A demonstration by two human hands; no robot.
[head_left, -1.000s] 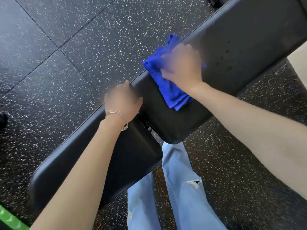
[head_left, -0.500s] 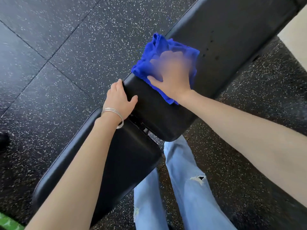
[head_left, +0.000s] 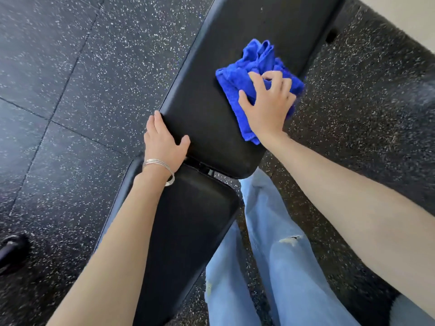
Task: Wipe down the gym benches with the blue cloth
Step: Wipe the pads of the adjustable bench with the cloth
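Your right hand (head_left: pixel 266 107) lies on top of the blue cloth (head_left: pixel 237 76), its fingers curled into the bunched folds and its palm pressing the cloth onto the long back pad (head_left: pixel 207 95) of the bench. Your left hand (head_left: pixel 162 142) is flat and relaxed, with the fingers straight along the pad's near corner and the thumb spread over the top. It holds nothing and only steadies the pad.

The cloth sits under and just beyond your right fingers, at the pad's edge on the side away from your left hand. Part of it trails back toward your wrist. The pad's long axis runs from your left hand away past your right fingertips, so the coming stroke probably goes along that line, outward or back toward you. The right hand is clearly the one placed to make it.

Below your left wrist, across a narrow gap (head_left: pixel 202 167), the seat pad (head_left: pixel 188 220) lies under your left forearm. Thin bangles (head_left: pixel 162 168) circle that wrist. Your jeans (head_left: pixel 270 255) are below your right forearm, and speckled rubber floor (head_left: pixel 70 78) surrounds everything. Nothing sits on the pad ahead of the cloth. A sweep back toward you could meet your left thumb.
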